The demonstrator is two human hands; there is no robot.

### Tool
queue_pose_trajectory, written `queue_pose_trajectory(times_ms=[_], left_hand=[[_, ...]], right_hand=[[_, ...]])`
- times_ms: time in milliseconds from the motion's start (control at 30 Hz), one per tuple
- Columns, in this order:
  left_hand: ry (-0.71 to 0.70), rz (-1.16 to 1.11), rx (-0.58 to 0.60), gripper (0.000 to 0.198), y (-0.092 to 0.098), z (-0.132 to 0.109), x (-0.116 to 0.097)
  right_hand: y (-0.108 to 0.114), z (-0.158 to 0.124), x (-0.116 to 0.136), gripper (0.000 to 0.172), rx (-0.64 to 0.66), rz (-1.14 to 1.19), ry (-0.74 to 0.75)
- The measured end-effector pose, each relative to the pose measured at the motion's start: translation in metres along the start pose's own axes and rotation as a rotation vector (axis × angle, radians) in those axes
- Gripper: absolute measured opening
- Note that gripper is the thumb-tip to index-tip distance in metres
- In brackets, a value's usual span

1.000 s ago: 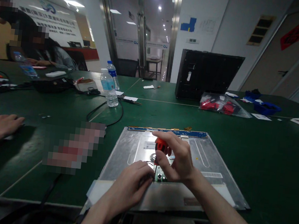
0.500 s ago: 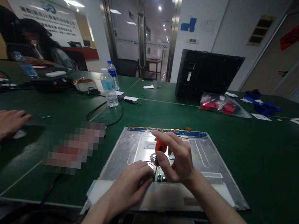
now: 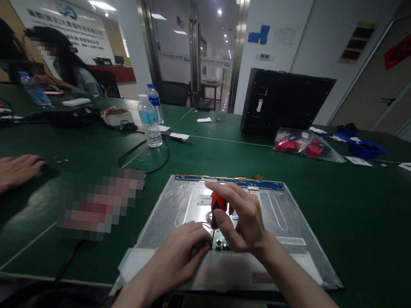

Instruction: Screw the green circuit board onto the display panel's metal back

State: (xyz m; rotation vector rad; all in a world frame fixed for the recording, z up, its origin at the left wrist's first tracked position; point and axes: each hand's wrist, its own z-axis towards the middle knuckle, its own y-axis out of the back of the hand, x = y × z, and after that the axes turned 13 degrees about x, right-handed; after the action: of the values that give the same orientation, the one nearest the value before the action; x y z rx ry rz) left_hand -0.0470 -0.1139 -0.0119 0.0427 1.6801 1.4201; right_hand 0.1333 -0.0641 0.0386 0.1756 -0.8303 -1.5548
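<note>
A silver metal-backed display panel (image 3: pixel 161 218) lies flat on the table in front of me, a blue circuit strip (image 3: pixel 272 185) along its far edge. My right hand (image 3: pixel 244 218) grips a red and black screwdriver (image 3: pixel 219 206), held upright with its shaft down at a small green circuit board (image 3: pixel 222 245) on the panel. My left hand (image 3: pixel 183 250) rests on the panel beside that board, its fingers curled together close to the screwdriver's tip. Whatever those fingertips pinch is hidden.
Plastic water bottles (image 3: pixel 151 125) stand at the back left near a black cable (image 3: pixel 163 161). A black monitor housing (image 3: pixel 285 104) and a bag of red parts (image 3: pixel 299 144) are at the far side. A co-worker's hand (image 3: pixel 14 172) lies on the left.
The screwdriver's handle has shifted and tilted slightly to the left in my right hand. My left hand is almost still. The co-worker's hand at the left has moved slightly.
</note>
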Motion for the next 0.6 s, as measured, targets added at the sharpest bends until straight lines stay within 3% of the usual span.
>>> queue_pose_trajectory(times_ms=[100, 267, 600], left_hand=[[-0.001, 0.003, 0.001, 0.016, -0.0002, -0.0001, 0.0006], [0.001, 0.008, -0.011, 0.017, -0.0010, -0.0005, 0.0025], [-0.003, 0.007, -0.002, 0.018, 0.0002, 0.0000, 0.0003]], right_hand=[[0.0000, -0.0001, 0.0010, 0.041, 0.011, 0.028, -0.013], [-0.0052, 0.0008, -0.0010, 0.027, -0.066, -0.079, -0.023], [0.0000, -0.0007, 0.0013, 0.040, -0.002, 0.040, -0.015]])
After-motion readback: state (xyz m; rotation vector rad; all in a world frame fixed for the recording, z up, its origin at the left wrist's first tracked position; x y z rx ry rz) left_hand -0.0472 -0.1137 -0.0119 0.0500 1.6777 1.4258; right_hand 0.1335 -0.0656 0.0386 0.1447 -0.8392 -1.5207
